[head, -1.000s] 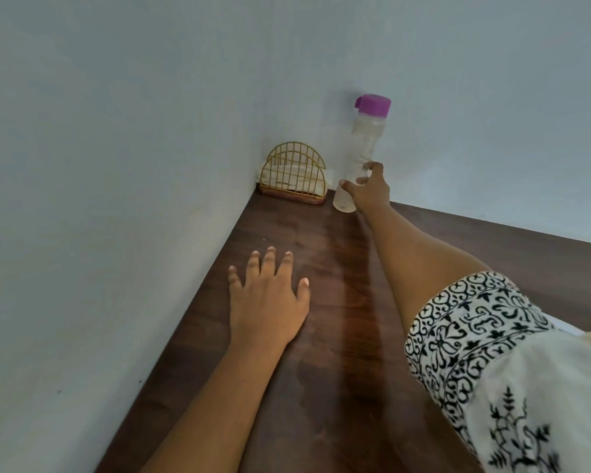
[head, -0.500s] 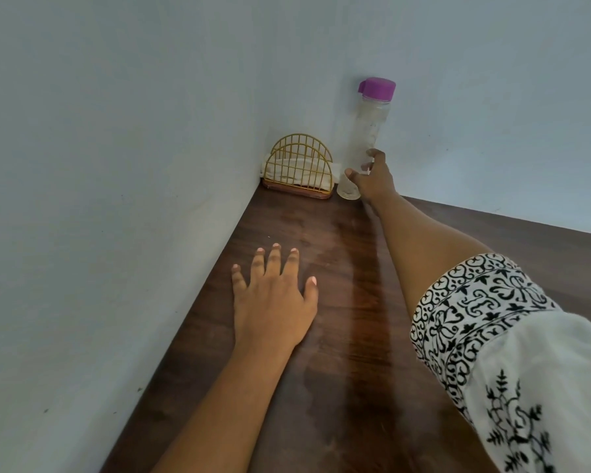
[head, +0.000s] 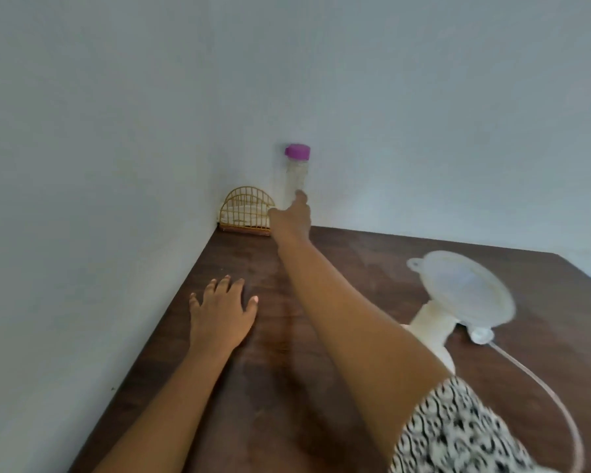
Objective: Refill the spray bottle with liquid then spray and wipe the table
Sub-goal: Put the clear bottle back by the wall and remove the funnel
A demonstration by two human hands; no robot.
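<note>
A clear bottle (head: pixel 297 172) with a purple cap (head: pixel 297 151) stands upright in the far corner, against the wall. My right hand (head: pixel 290 218) reaches out to it and grips its lower part, hiding its base. My left hand (head: pixel 220 315) lies flat on the dark wooden table (head: pixel 372 261), fingers spread. At the right a white funnel (head: pixel 464 290) sits in the neck of a white spray bottle (head: pixel 432 327), partly hidden behind my right arm. A clear spray head (head: pixel 481 335) with a thin tube (head: pixel 539 384) lies beside it.
A gold wire napkin holder (head: pixel 246 213) with white napkins stands in the corner, just left of the bottle. Pale walls close off the table's left and far sides. The table's right corner (head: pixel 560 256) shows at the far right.
My right hand has carried the bottle deeper into the corner and stood it upright beside the gold holder. The view shifted, bringing the funnel and spray bottle into sight. My left hand stayed put.
</note>
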